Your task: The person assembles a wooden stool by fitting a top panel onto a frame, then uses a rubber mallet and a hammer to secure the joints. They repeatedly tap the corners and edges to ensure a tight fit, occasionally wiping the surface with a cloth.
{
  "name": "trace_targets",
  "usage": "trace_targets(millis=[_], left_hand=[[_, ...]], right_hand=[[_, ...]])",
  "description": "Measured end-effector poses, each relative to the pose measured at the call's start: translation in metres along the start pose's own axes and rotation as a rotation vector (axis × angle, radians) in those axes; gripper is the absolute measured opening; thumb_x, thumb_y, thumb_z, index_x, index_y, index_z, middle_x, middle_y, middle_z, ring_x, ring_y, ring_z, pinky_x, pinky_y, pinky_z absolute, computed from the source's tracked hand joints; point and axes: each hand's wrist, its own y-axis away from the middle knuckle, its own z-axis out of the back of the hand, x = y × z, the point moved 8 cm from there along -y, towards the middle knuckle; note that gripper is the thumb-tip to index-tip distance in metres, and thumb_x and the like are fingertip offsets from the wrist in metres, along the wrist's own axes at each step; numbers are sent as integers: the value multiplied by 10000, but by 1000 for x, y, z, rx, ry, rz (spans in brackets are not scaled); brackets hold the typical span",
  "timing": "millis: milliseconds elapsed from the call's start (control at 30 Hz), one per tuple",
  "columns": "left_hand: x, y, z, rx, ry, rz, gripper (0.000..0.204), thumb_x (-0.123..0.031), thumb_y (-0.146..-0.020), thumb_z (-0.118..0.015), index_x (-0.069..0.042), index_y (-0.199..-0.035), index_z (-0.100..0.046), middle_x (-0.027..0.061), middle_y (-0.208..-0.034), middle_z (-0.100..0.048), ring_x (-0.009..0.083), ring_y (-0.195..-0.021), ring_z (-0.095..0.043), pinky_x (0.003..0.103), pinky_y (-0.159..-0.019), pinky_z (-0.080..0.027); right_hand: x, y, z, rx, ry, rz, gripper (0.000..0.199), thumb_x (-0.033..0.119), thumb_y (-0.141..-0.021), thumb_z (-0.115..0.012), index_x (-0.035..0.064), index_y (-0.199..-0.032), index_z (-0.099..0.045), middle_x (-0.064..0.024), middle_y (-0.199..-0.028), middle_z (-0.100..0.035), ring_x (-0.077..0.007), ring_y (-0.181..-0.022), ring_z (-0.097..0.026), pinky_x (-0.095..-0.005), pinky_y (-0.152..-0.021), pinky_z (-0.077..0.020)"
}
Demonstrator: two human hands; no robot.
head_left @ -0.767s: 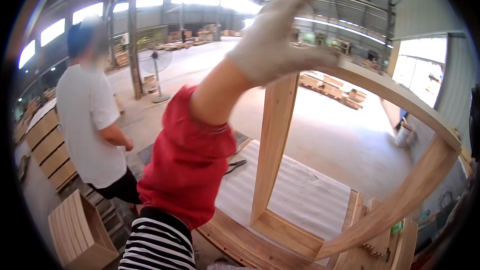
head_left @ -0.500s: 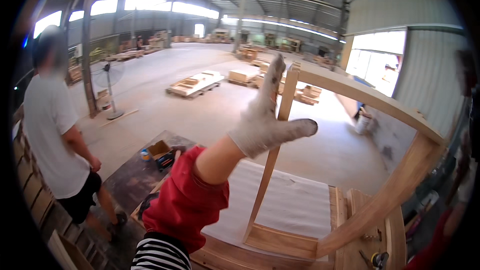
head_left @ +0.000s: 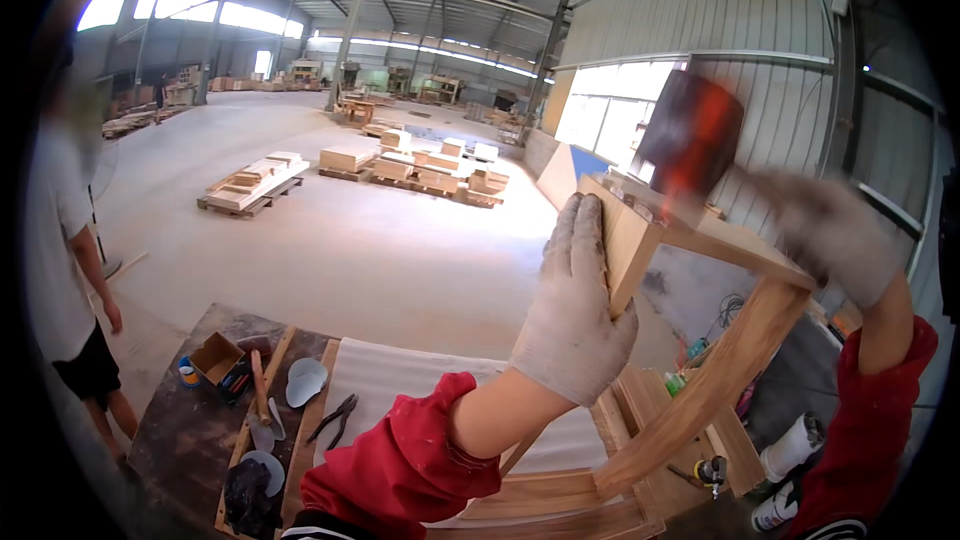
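Observation:
A pale wooden frame (head_left: 715,375) stands upright on the work surface in front of me. My left hand (head_left: 578,325), in a whitish glove, grips the frame's upper end, fingers laid along the outer face of the board and thumb round its near side. My gloved right hand (head_left: 838,237) is raised at the right, closed on what looks like a mallet. The mallet's dark and orange-red head (head_left: 695,135) is smeared by motion, just above the frame's top corner. Whether it touches the wood I cannot tell. Blur hides most of its handle.
A white sheet (head_left: 375,370) covers the bench under the frame. Left of it lie pliers (head_left: 333,422), a wooden-handled tool (head_left: 261,387) and an open cardboard box (head_left: 214,356). White containers (head_left: 795,447) stand at lower right. Another person (head_left: 65,260) stands far left; wood-laden pallets (head_left: 255,183) lie beyond.
My view has turned right. My left hand, spread in the air before, now grips the frame's upper end. My right hand has come up into view with the mallet.

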Motion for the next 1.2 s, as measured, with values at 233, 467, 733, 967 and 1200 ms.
trace_targets(millis=[233, 467, 733, 967, 1200], left_hand=[[7, 7, -10, -25, 12, -38, 821, 20, -798, -556, 69, -1507, -145, 336, -1516, -222, 490, -1397, -286, 455, -1164, -287], [1, 10, -12, -5, -26, -73, 815, 32, -776, -540, 102, -1489, -150, 366, -1496, -230, 524, -1380, -279, 499, -1155, -294], [-4, 11, -11, 8, -36, -67, 794, 36, -769, -515, 138, -1467, -151, 393, -1481, -222, 539, -1379, -254, 520, -1166, -259], [-13, 14, -12, 61, 0, -62, 798, 46, -763, -511, 151, -1462, -138, 397, -1484, -200, 537, -1388, -240, 518, -1174, -248], [-1, 11, -10, 31, -6, -33, 802, 57, -772, -509, 120, -1480, -138, 366, -1503, -202, 515, -1399, -241, 490, -1166, -288]], right_hand=[[34, -11, 16, -79, -122, -61, 604, 358, -892, -640, 9, -1367, -510, 38, -723, -518, -16, -592, -493, -170, -525, -433], [20, -28, -32, 207, 164, -147, 551, 340, -891, -651, 8, -1324, -573, 20, -754, -560, -53, -608, -489, -223, -519, -421], [-5, -38, -26, -52, -83, -250, 596, 364, -905, -647, 43, -1391, -519, 28, -748, -559, -34, -626, -499, -226, -558, -446], [15, -28, 0, -77, 24, -148, 608, 372, -913, -640, 41, -1405, -506, 25, -766, -554, -42, -631, -500, -204, -508, -423], [31, -1, -33, 179, 75, -9, 447, 292, -883, -634, 15, -1234, -651, -22, -857, -644, -55, -663, -545, -253, -614, -466]])
